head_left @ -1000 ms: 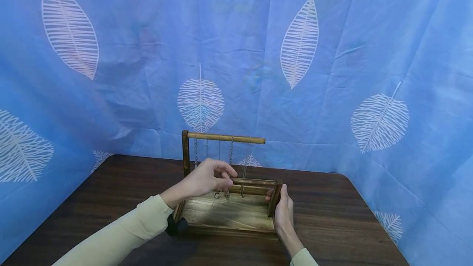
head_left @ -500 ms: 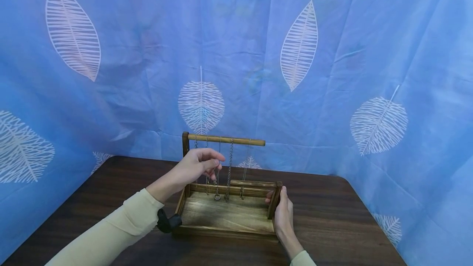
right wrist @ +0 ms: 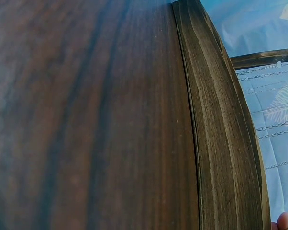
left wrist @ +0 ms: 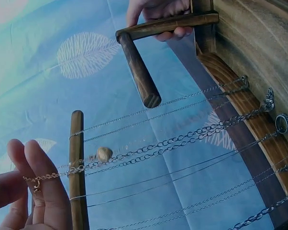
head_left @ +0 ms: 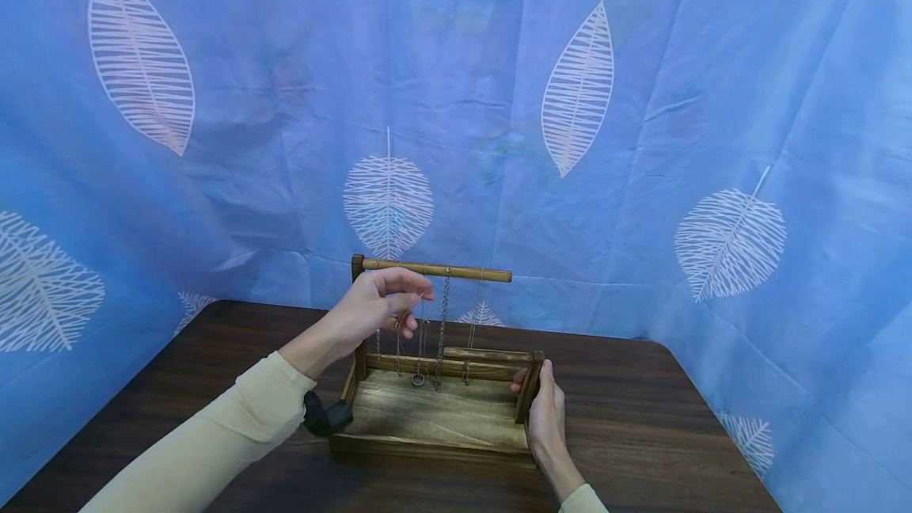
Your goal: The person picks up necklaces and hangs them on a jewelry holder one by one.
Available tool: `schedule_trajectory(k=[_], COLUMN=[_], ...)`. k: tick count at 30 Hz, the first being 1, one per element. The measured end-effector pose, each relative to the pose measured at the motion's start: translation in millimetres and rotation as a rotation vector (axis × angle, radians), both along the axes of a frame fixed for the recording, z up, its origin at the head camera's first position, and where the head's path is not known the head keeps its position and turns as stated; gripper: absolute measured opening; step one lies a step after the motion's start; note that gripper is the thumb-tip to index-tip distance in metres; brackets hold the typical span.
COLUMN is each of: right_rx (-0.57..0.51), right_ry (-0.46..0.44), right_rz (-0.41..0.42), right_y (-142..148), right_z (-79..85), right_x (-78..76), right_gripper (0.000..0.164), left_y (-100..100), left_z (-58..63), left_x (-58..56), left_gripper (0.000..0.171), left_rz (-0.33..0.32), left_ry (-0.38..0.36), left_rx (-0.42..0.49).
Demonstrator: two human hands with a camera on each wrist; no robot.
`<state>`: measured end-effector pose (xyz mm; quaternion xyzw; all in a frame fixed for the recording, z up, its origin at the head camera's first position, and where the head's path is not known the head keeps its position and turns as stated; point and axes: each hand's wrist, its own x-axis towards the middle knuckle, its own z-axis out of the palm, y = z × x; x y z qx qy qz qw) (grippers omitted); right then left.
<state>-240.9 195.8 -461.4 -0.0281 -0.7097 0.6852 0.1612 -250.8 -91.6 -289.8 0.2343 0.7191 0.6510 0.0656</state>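
Observation:
A wooden jewellery stand has a tray base (head_left: 427, 418), a tall upper bar (head_left: 470, 271) and a shorter lower bar (head_left: 492, 353). Several silver necklaces (left wrist: 182, 139) hang from the upper bar, one with a ring pendant (left wrist: 283, 123). My left hand (head_left: 363, 315) is beside the upper bar, pinching a fine gold-coloured chain (left wrist: 49, 176) between thumb and fingers. A small charm (left wrist: 37, 187) dangles at the fingertips, and a beige bead (left wrist: 105, 154) shows beyond the bar. My right hand (head_left: 549, 414) grips the stand's right upright (head_left: 528, 390).
The stand rests on a dark wood table (head_left: 641, 418), with a blue leaf-print curtain (head_left: 470, 101) behind and at the sides. A black device (head_left: 328, 416) sits at the left wrist, close to the tray's left wall.
My left hand has risen from the lower bar's left end, up and to the left to the upper bar. The right hand stays on the upright.

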Motion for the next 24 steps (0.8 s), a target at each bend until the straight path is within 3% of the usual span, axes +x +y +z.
schedule_trajectory(k=[11, 16, 24], right_rx=[0.003, 0.025, 0.017], right_ry=[0.009, 0.005, -0.019], right_rz=[0.004, 0.0, -0.003], right_y=[-0.3, 0.3, -0.4], right_z=[2.6, 1.9, 2.6], right_x=[3.4, 3.8, 2.2], right_gripper=[0.073, 0.075, 0.078], left_y=[3.0, 11.9, 33.9], left_z=[1.9, 2.9, 4.8], left_x=[-10.3, -19.5, -28.0], left_gripper=[0.027, 0.027, 0.025], left_rz=[0.013, 0.02, -0.024], left_ry=[0.045, 0.046, 0.044], left_rx=[-0.028, -0.044, -0.043])
